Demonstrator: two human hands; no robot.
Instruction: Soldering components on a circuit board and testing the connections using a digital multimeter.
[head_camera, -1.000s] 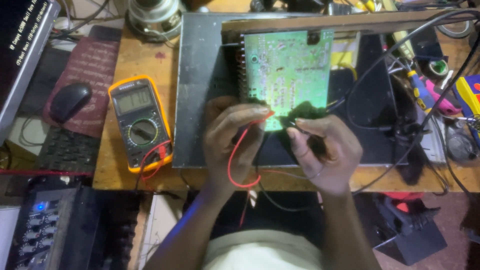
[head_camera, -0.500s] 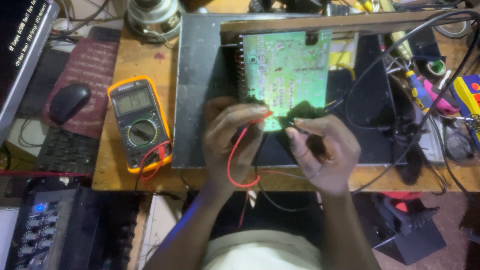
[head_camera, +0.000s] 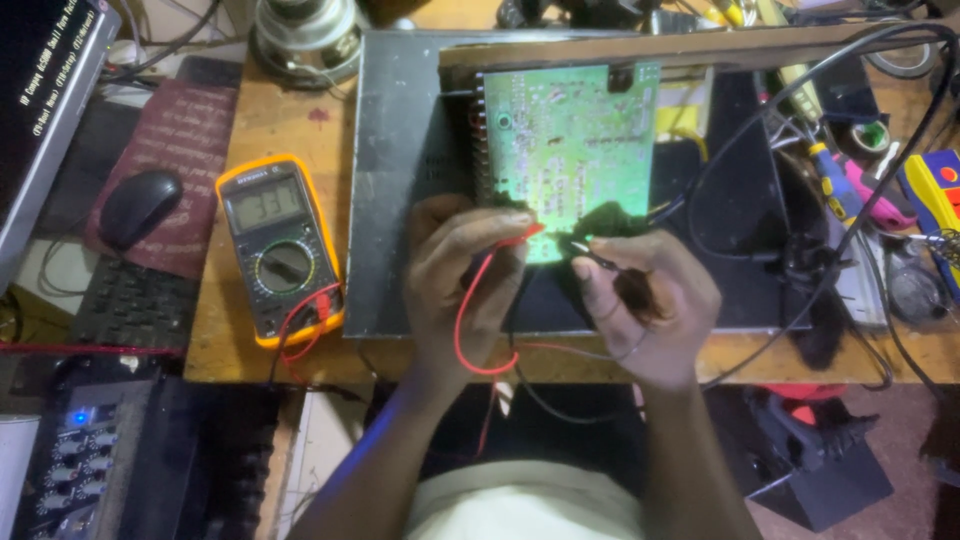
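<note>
A green circuit board (head_camera: 570, 140) lies solder side up in a dark metal chassis (head_camera: 400, 200) on the wooden bench. My left hand (head_camera: 465, 275) pinches a red test probe (head_camera: 520, 238) whose tip rests on the board's lower edge. A black test probe (head_camera: 590, 255) is gripped by my right hand (head_camera: 650, 300), its tip close beside the red one. A red lead (head_camera: 462, 335) loops below my left hand. The leads run to an orange-cased multimeter (head_camera: 280, 250) lying left of the chassis, its display lit with digits.
A black mouse (head_camera: 140, 205) sits on a maroon pad at left, with a keyboard (head_camera: 125, 305) below it and a monitor edge (head_camera: 45, 120) far left. Screwdrivers and tape rolls (head_camera: 860, 150) clutter the right side. Black cables (head_camera: 800, 270) cross the chassis. A speaker (head_camera: 305, 35) stands at the back.
Both hands and probes hold nearly the same spot on the board's lower edge. Nothing else has visibly moved.
</note>
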